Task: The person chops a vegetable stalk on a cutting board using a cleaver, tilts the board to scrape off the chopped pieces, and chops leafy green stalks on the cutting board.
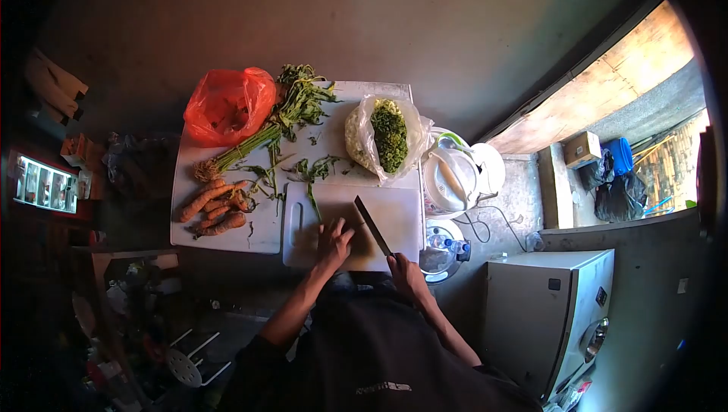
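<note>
My left hand point(334, 243) is over the left half of a white cutting board point(409, 218), its fingers apart and nothing plainly held in them. A thin green stem with leaves point(311, 173) runs over the board's upper edge, its lower end close to my left fingertips; whether they touch it I cannot tell. My right hand point(408, 274) is closed round the handle of a knife point(371, 224). The dark blade points up and to the left above the board. Beyond the board stands a clear plastic bag point(413, 139) of chopped green and pale vegetables.
On the white table point(262, 241) lie carrots point(220, 211), a bunch of leafy greens point(254, 143) and a red plastic bag point(227, 108). Right of the table are a white lidded appliance point(451, 177) and water bottles point(451, 245). A small fridge point(538, 298) stands at lower right.
</note>
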Available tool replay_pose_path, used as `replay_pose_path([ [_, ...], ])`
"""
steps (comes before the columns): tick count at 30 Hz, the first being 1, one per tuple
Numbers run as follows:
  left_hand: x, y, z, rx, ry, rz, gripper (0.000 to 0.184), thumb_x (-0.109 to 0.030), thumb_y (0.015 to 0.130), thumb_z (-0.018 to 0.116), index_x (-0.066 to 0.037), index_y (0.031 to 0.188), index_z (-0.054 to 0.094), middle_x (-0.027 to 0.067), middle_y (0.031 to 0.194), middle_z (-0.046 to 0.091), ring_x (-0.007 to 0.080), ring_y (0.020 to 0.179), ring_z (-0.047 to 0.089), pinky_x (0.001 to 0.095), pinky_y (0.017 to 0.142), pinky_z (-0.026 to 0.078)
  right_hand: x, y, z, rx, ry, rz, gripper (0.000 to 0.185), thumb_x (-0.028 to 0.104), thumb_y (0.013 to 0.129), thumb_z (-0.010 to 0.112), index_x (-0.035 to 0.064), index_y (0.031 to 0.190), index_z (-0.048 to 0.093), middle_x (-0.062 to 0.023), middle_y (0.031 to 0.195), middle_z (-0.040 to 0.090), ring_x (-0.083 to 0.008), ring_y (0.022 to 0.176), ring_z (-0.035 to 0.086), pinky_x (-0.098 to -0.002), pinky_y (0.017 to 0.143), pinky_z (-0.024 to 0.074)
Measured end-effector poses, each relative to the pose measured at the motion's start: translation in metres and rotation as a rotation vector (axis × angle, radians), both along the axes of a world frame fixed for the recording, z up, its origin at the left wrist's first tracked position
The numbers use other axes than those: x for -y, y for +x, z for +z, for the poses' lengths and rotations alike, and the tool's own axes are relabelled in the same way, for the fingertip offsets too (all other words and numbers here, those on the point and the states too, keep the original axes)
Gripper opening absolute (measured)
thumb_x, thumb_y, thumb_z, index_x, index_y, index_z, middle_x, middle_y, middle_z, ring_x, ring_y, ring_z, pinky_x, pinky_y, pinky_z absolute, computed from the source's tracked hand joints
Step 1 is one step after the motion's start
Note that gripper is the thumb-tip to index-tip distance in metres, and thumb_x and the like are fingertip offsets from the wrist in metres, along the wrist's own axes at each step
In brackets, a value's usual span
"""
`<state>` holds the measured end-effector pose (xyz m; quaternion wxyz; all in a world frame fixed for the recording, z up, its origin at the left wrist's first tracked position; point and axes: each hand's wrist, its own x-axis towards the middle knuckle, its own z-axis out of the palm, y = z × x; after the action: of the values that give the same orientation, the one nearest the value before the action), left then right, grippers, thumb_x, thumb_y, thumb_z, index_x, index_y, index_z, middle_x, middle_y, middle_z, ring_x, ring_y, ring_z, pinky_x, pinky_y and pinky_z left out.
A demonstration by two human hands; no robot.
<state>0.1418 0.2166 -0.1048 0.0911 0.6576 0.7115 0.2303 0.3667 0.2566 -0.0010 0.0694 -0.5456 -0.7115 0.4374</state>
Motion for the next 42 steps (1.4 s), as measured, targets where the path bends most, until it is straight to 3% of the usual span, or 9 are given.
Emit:
replay_pose_path([
  [5,-0.003,0.004,-0.011,-0.004,0.041,-0.006,0.037,-0.003,0.074,0.065,-0.009,0.111,0.067,0.0174,0.127,0.059,0.0395,0.116,0.057,0.0548,0.099,0.043,0.006,0.002,-0.004,0.072,0.0,0.037,0.038,0.034,0.103,0.047,-0.0016,0.097,0.058,-0.0311,0.076,0.063,-0.0526,0.079,0.061,-0.0584,0.067,0.0457],
  [7,-0.007,0.002,0.002,0.167,-0.012,0.001,0.034,-0.001,0.077,0.063,-0.007,0.109,0.067,0.0189,0.122,0.062,0.0405,0.106,0.061,0.0451,0.093,0.051,0.005,0.002,0.002,0.026,0.054,0.055,0.034,0.029,0.104,0.047,-0.0025,0.1,0.058,-0.0315,0.078,0.061,-0.0518,0.082,0.061,-0.0569,0.067,0.0448],
  [8,-0.005,0.005,-0.016,0.047,0.217,0.006,0.03,0.001,0.079,0.06,-0.005,0.107,0.067,0.019,0.112,0.064,0.04,0.097,0.064,0.0416,0.083,0.054,0.005,0.001,0.006,0.009,0.052,0.024,0.033,0.029,0.103,0.048,-0.0025,0.098,0.059,-0.0306,0.077,0.062,-0.0511,0.079,0.061,-0.0558,0.066,0.0454],
  [14,-0.006,0.004,0.017,0.378,0.091,-0.031,0.025,0.001,0.081,0.057,-0.006,0.102,0.068,0.0171,0.098,0.062,0.0384,0.091,0.064,0.046,0.075,0.053,0.025,0.003,0.0,-0.034,0.104,-0.08,0.033,0.028,0.102,0.05,-0.0024,0.096,0.06,-0.0295,0.076,0.062,-0.0517,0.078,0.061,-0.0552,0.065,0.0457],
  [17,0.0,0.004,-0.015,0.182,0.325,-0.025,0.025,0.002,0.08,0.057,-0.004,0.101,0.068,0.0178,0.096,0.062,0.0385,0.089,0.065,0.0451,0.073,0.053,0.036,0.002,-0.001,-0.034,0.133,-0.114,0.033,0.029,0.102,0.05,-0.0021,0.096,0.061,-0.0299,0.077,0.063,-0.0516,0.078,0.061,-0.055,0.064,0.0458],
  [23,-0.001,-0.002,-0.015,0.248,0.067,-0.055,0.023,0.003,0.074,0.058,-0.001,0.094,0.066,0.0217,0.095,0.061,0.042,0.091,0.063,0.0483,0.074,0.053,0.046,0.0,-0.006,0.018,0.051,-0.1,0.034,0.032,0.101,0.051,0.0001,0.096,0.059,-0.0322,0.077,0.062,-0.0531,0.08,0.061,-0.0594,0.066,0.045],
  [26,0.003,0.004,-0.024,0.231,0.28,-0.008,0.022,0.003,0.072,0.059,-0.001,0.093,0.065,0.0251,0.101,0.062,0.0441,0.094,0.062,0.0487,0.077,0.053,0.05,0.0,-0.017,0.006,0.092,-0.096,0.036,0.035,0.101,0.049,0.0008,0.096,0.058,-0.0334,0.079,0.062,-0.0536,0.081,0.061,-0.0607,0.068,0.0452],
  [32,0.008,0.001,-0.048,0.225,0.255,-0.033,0.033,0.001,0.07,0.063,-0.002,0.102,0.067,0.0277,0.119,0.061,0.0438,0.103,0.062,0.0484,0.088,0.053,0.05,-0.008,-0.016,0.086,0.112,-0.057,0.033,0.035,0.102,0.047,0.0032,0.101,0.056,-0.0322,0.081,0.065,-0.0545,0.08,0.061,-0.0613,0.07,0.0477],
  [42,0.007,0.0,-0.022,0.145,0.337,-0.086,0.021,-0.006,0.074,0.066,-0.005,0.095,0.067,0.0217,0.104,0.062,0.0407,0.094,0.062,0.0476,0.081,0.052,0.022,-0.036,-0.023,0.054,0.19,0.0,0.028,0.028,0.103,0.048,0.0012,0.096,0.051,-0.0321,0.073,0.062,-0.0547,0.072,0.06,-0.0622,0.062,0.0451],
])
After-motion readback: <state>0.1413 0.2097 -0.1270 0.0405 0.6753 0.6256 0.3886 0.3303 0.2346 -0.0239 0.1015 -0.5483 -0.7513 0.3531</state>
